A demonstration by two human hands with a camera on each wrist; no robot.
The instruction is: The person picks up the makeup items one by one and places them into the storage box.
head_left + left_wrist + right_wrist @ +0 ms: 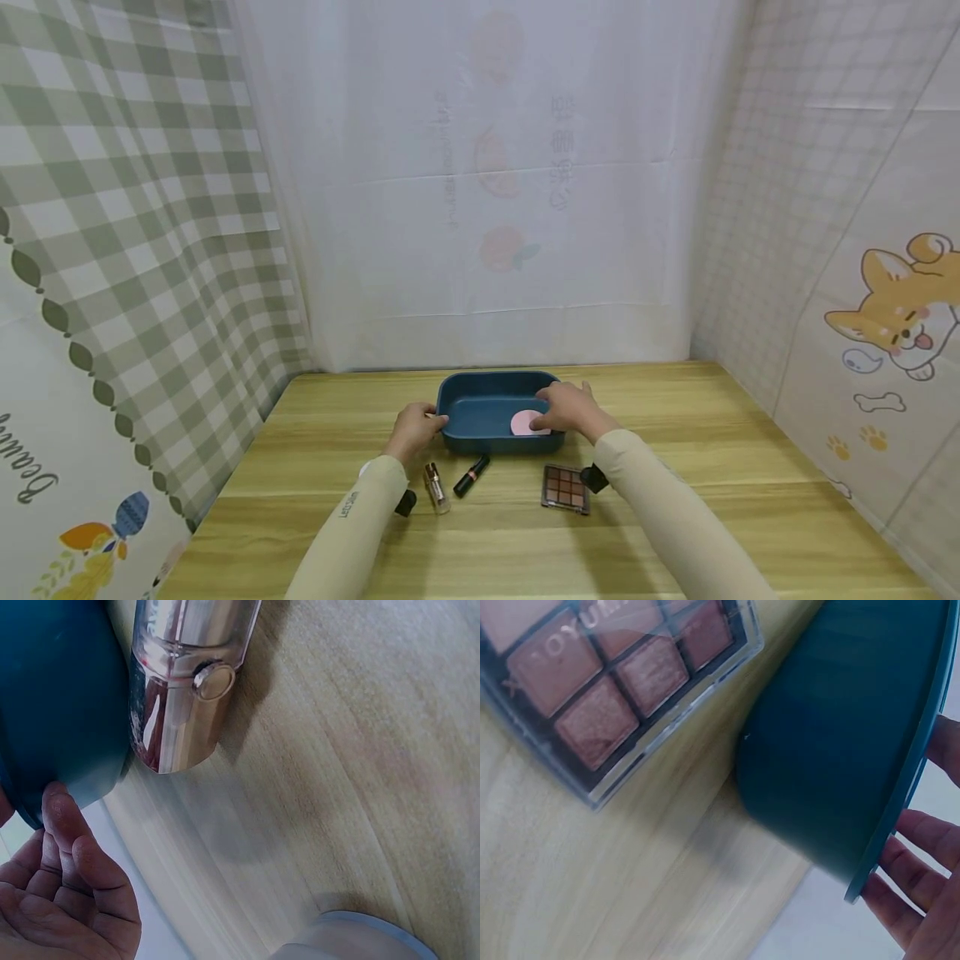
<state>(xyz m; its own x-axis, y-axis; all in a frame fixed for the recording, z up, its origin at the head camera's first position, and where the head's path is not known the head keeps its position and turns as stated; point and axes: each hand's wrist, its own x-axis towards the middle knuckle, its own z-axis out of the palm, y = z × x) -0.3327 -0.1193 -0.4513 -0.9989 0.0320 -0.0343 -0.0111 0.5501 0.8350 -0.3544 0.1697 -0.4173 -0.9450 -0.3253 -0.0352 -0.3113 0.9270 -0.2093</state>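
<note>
A deep blue storage bin (499,446) stands toward the back of the table. My left hand (413,430) pinches its left rim, thumb over the edge and curled fingers (64,817) outside. At the right end my right hand (572,408) reaches over the rim with its fingers spread, and in the right wrist view its fingertips pass behind the rim. Inside the bin a round pink pad (524,422) lies under the right thumb. In front are a clear tube with a rose-gold cap (437,487), a black lipstick (471,476) and an eyeshadow palette (566,488).
A white round item (365,468) is partly hidden by the left sleeve. The palette (622,675) lies close to the bin's near right side. Cloth curtains (495,183) hang behind the wooden table (510,550) and on both sides.
</note>
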